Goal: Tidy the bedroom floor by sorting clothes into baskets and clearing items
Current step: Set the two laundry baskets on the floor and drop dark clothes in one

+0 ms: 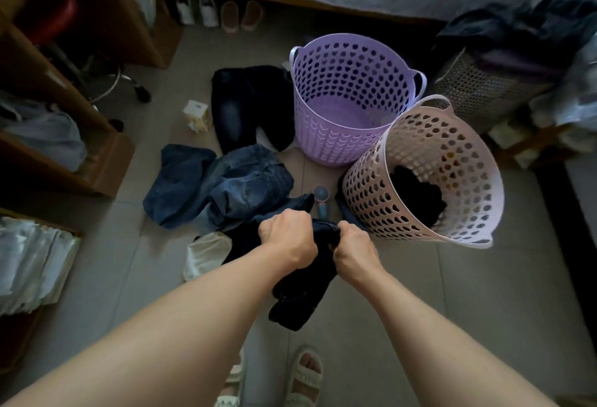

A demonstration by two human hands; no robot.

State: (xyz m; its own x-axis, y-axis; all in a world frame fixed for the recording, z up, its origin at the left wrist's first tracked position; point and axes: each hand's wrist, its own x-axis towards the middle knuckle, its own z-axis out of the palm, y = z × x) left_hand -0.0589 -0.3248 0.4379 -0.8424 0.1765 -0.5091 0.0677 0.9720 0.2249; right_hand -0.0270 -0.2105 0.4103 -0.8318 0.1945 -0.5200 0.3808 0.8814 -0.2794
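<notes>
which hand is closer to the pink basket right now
Right. The right hand grips the dark garment just beside the pink basket; the left hand grips it farther away.

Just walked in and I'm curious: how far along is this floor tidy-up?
Barely started. Dark clothing already lies in the pink basket; the purple basket looks empty. Both hands, left hand and right hand, grip a dark garment. Left: blue jeans, black jeans, a white cloth, a small box.
</notes>
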